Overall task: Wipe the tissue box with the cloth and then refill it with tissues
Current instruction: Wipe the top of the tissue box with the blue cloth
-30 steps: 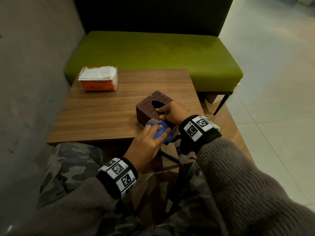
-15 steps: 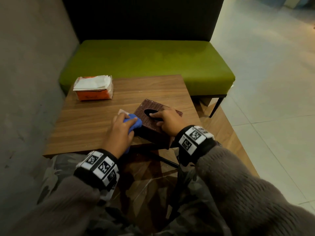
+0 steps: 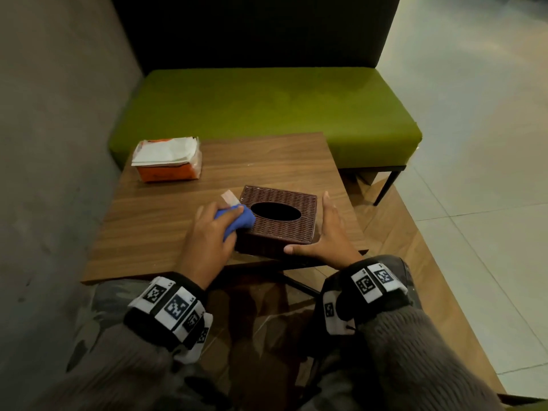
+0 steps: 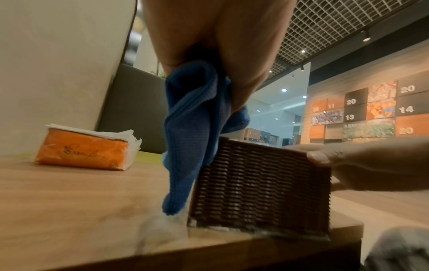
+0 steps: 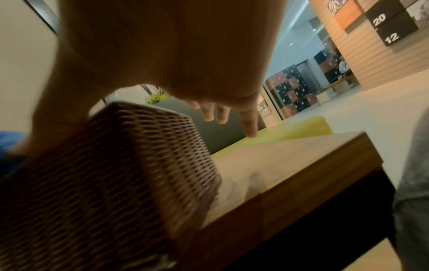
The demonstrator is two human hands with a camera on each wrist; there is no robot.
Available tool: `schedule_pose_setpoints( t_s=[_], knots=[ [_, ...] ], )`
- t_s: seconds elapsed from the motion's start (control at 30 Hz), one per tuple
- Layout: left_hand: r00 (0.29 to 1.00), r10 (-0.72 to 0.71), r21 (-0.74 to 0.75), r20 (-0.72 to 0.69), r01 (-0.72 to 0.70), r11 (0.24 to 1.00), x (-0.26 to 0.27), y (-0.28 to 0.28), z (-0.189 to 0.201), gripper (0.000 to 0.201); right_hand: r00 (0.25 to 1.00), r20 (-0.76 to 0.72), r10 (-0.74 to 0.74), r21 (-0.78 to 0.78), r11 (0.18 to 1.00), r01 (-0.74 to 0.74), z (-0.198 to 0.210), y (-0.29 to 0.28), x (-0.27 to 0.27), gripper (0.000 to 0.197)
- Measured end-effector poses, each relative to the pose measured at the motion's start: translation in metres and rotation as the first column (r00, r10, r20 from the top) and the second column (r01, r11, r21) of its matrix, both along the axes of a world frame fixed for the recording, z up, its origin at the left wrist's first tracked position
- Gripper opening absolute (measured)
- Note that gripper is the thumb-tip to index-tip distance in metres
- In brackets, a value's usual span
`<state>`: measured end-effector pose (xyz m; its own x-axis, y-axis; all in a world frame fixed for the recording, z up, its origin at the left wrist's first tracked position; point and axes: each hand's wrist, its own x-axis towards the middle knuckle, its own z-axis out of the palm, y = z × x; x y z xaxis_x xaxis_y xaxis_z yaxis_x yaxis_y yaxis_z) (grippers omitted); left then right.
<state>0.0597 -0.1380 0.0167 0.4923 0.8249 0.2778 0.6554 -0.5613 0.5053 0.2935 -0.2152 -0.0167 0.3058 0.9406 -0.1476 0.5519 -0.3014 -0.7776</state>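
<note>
Wooden table (image 3: 166, 232) bears tissue box (image 3: 281, 232), tissue pack (image 3: 169, 170).

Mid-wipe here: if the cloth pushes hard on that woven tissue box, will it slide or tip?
The tissue box looks empty through its dark slot, so probably light and apt to slide. The right hand braces its far side against the cloth. Low and wide, it likely won't tip.

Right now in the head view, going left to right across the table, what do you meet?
Orange tissue pack → left hand holding the blue cloth → woven tissue box → right hand against the box's right side.
</note>
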Motion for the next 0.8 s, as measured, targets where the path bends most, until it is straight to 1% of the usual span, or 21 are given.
schedule_pose_setpoints(
  t_s=[0.03, 0.1, 0.13, 0.2, 0.27, 0.37, 0.43, 0.5, 0.53, 0.6, 0.67, 0.7, 0.73, 0.77, 0.8],
  knots=[
    [0.999, -0.031, -0.009, -0.028, 0.031, 0.999, 0.004, -0.002, -0.004, 0.049, 0.999, -0.011, 0.039, -0.021, 0.999, -0.039, -0.003, 0.005, 0.006, 0.148],
    [0.996, -0.057, -0.006, -0.063, 0.056, 0.998, 0.007, -0.004, -0.013, 0.051, 0.99, -0.097, 0.102, -0.029, 0.994, -0.106, -0.006, 0.013, 0.017, 0.156],
    [0.997, -0.047, 0.004, -0.06, 0.048, 0.999, 0.004, -0.004, -0.014, 0.052, 0.98, -0.155, 0.127, -0.012, 0.991, -0.131, -0.009, 0.015, 0.016, 0.159],
    [0.999, -0.007, 0.01, -0.044, 0.007, 1.0, 0.003, 0.007, -0.015, 0.052, 0.959, -0.248, 0.135, 0.034, 0.991, -0.131, -0.014, 0.016, 0.015, 0.156],
    [0.998, 0.042, -0.011, -0.046, -0.042, 0.999, 0.006, 0.024, -0.012, 0.048, 0.96, -0.265, 0.088, 0.073, 0.995, -0.071, -0.022, 0.014, 0.006, 0.153],
    [0.994, 0.09, -0.023, -0.065, -0.092, 0.996, 0.016, 0.046, -0.006, 0.044, 0.988, -0.141, -0.055, 0.118, 0.99, 0.072, -0.03, 0.012, -0.018, 0.146],
    [0.991, 0.129, -0.019, -0.025, -0.129, 0.991, 0.02, 0.049, -0.003, 0.044, 0.984, -0.097, -0.152, 0.157, 0.974, 0.166, -0.033, 0.009, -0.037, 0.139],
    [0.988, 0.137, -0.019, 0.066, -0.136, 0.991, 0.024, 0.037, -0.002, 0.045, 0.966, -0.09, -0.242, 0.216, 0.942, 0.256, -0.034, 0.006, -0.056, 0.134],
    [0.989, 0.116, -0.018, 0.091, -0.115, 0.993, 0.026, 0.025, -0.003, 0.046, 0.956, -0.095, -0.276, 0.234, 0.928, 0.291, -0.034, 0.004, -0.065, 0.131],
    [0.995, 0.06, -0.022, 0.075, -0.058, 0.998, 0.027, -0.001, -0.009, 0.049, 0.947, -0.109, -0.302, 0.242, 0.916, 0.32, -0.035, -0.001, -0.078, 0.125],
    [0.998, 0.047, -0.004, 0.039, -0.047, 0.999, 0.021, -0.014, -0.016, 0.051, 0.958, -0.093, -0.271, 0.231, 0.93, 0.286, -0.033, -0.009, -0.082, 0.115],
    [0.998, 0.051, 0.011, 0.028, -0.051, 0.999, 0.016, -0.013, -0.017, 0.051, 0.966, -0.1, -0.239, 0.208, 0.944, 0.255, -0.03, -0.014, -0.081, 0.105],
    [0.999, 0.045, 0.024, 0.017, -0.046, 0.999, 0.01, -0.007, -0.017, 0.05, 0.968, -0.144, -0.205, 0.181, 0.956, 0.229, -0.025, -0.018, -0.077, 0.09],
    [1.0, 0.026, 0.029, 0.008, -0.026, 0.999, 0.003, 0.0, -0.017, 0.049, 0.967, -0.196, -0.164, 0.164, 0.967, 0.197, -0.019, -0.021, -0.072, 0.071],
    [1.0, -0.009, 0.026, -0.001, 0.009, 1.0, -0.003, 0.01, -0.016, 0.049, 0.971, -0.201, -0.127, 0.189, 0.968, 0.166, -0.014, -0.021, -0.065, 0.051]
  ],
)
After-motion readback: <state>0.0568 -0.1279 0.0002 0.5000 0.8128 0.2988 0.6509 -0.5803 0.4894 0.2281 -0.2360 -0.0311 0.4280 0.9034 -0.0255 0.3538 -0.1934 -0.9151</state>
